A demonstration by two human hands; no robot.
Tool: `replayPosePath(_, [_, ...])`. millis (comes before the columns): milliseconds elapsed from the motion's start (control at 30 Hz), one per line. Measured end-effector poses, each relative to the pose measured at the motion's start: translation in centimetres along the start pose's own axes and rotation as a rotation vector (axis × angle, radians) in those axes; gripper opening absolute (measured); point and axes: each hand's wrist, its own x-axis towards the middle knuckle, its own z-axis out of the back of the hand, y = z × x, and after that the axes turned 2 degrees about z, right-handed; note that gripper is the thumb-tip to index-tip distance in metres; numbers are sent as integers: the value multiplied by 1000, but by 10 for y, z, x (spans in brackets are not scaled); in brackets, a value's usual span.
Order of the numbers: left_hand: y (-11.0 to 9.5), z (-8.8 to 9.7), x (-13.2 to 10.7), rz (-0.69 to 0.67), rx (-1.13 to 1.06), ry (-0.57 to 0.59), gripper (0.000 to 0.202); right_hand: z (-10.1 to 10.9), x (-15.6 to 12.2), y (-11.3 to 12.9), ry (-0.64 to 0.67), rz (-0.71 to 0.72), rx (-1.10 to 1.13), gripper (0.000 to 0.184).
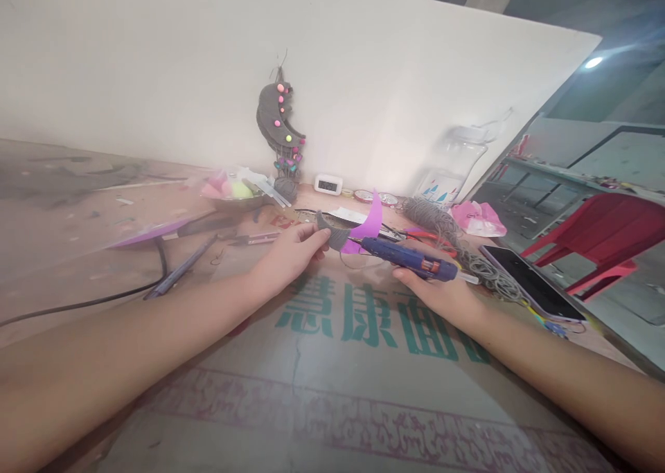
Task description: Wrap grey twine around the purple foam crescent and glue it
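Observation:
My left hand (294,251) pinches a pink crescent-shaped card (368,225) whose left end is wrapped in grey yarn (335,233). My right hand (433,289) grips a blue hot glue gun (413,258), its nozzle pointing left at the wrapped part of the crescent. Both hands hover just above a cardboard sheet with green characters (364,320).
A finished grey yarn moon with coloured pompoms (278,123) leans on the white wall. Near it are a small digital clock (329,183), a bag of pompoms (233,185), a loose yarn pile (441,227), a phone (533,282), scissors (257,238), a black cable (104,296) and a red plastic chair (603,237).

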Motion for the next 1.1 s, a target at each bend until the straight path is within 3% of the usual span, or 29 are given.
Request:
replayPosePath(233, [-1,0,-1,12,11,-5,34,0,1,0,44,-23,-17,23])
replayPosePath(400, [-1,0,0,9,8,0,35,1,1,1,39,36,-28,23])
replayPosePath(1100, [-6,-1,-4,31,-17,8,34,-3,-1,-5,13,-79,-88,23])
